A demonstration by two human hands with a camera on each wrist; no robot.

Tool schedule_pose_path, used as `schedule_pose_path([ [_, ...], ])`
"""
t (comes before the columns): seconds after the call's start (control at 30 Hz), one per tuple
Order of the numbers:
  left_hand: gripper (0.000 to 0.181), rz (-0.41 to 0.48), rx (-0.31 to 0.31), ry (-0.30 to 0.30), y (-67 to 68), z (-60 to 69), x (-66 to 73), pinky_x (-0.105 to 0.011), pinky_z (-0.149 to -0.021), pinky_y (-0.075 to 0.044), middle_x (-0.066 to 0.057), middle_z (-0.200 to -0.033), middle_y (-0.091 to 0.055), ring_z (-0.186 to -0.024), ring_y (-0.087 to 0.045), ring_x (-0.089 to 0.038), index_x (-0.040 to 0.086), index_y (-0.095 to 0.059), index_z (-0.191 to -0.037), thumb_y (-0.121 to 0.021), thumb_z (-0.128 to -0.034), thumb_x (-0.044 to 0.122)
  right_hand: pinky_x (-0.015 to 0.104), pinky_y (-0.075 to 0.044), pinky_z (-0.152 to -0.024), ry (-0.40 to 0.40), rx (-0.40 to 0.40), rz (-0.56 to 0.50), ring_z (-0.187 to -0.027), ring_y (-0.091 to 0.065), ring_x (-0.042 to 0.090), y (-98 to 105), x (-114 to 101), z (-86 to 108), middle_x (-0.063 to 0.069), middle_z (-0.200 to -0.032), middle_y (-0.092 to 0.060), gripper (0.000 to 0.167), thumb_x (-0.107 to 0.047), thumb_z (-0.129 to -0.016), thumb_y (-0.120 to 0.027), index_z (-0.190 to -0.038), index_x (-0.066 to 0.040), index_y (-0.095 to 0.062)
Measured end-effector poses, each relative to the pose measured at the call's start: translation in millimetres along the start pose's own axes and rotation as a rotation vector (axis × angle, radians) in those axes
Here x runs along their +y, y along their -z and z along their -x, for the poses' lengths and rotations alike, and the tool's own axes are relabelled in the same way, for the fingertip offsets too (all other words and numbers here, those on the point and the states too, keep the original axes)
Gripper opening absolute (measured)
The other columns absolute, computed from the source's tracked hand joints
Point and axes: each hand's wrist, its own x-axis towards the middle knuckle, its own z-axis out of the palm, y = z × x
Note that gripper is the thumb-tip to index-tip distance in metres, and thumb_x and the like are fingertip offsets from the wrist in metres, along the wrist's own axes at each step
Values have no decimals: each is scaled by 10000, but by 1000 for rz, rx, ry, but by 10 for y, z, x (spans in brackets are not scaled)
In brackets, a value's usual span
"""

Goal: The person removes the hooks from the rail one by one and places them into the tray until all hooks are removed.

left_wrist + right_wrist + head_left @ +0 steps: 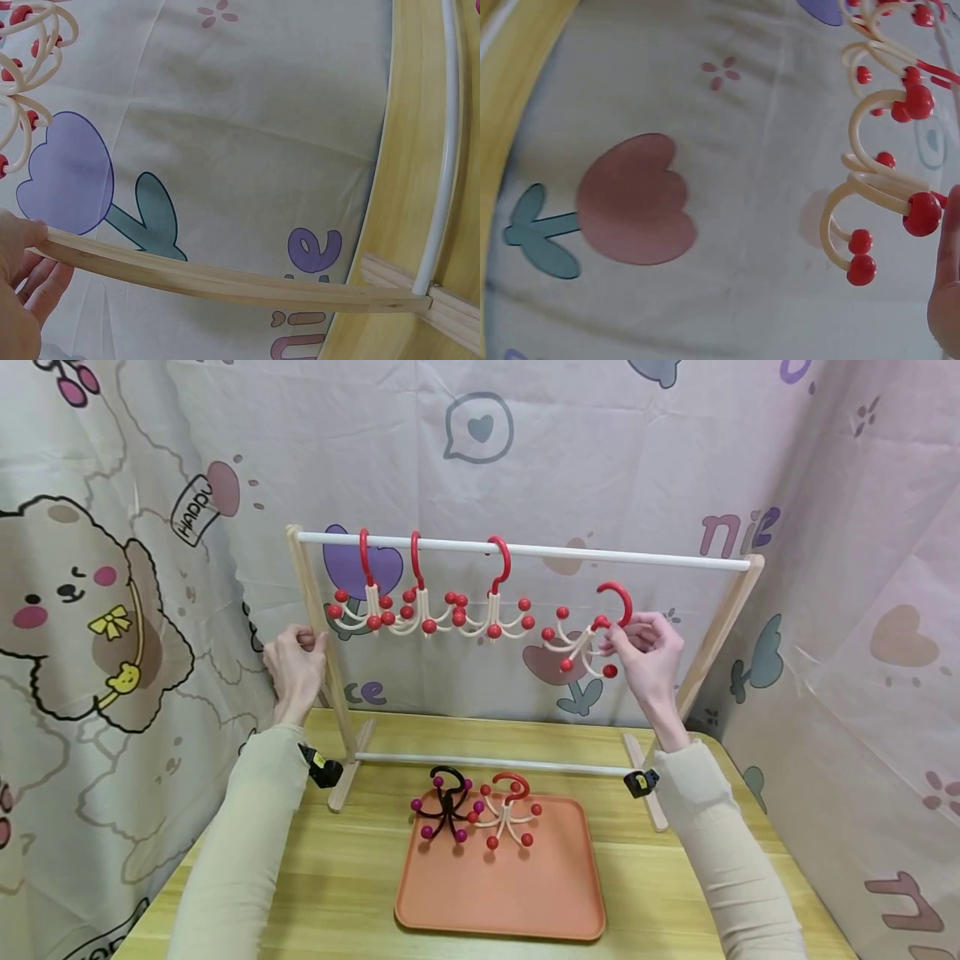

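My left hand [296, 670] grips the left wooden post [336, 693] of a rack; the left wrist view also shows the fingers around that post [225, 285]. My right hand [651, 656] pinches a cream hanger with red balls [577, 647] near the base of its red hook. That hanger is tilted, its hook just below the white top rail [637, 557] and apart from it. Three similar hangers [372, 602] hang from the rail's left and middle part. At the right wrist view's edge, part of my right hand [946, 300] shows beside the held hanger [885, 195].
On the wooden table [337, 877] an orange tray [502, 893] holds a black hanger with purple balls [447, 806] and another cream hanger with a red hook [507, 814]. A white lower rail [487, 763] runs behind the tray. Patterned cloth [480, 485] surrounds the table.
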Motion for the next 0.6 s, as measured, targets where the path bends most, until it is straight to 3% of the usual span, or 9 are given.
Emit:
schedule_pose_path([
  [0.13, 269, 6, 1, 0, -1, 3, 4, -508, -1022, -399, -297, -1025, -725, -995, -630, -451, -98, -692, -1076, -672, -954, 141, 200, -572, -582, -60, -56, 7, -584, -684, 47, 101, 146, 205, -94, -738, -727, 189, 28, -910, -652, -1030, 152, -575],
  [0.37, 274, 7, -3, 7, 8, 6, 26, -502, -1007, -414, -291, -1034, -727, -1001, -635, -434, -85, -696, -1089, -667, -960, 156, 253, -583, -552, -182, -141, -57, -573, -691, 75, 299, 456, 619, -60, -714, -730, 168, 102, -884, -654, -1001, 174, -557],
  [0.6, 276, 10, -9, 15, 7, 9, 20, -502, -1010, -406, -288, -1036, -724, -1016, -621, -440, -88, -693, -1087, -665, -961, 157, 249, -571, -543, -237, -287, -102, -587, -690, 100, 498, 693, 911, 2, -723, -735, 233, 111, -885, -656, -1008, 242, -508],
])
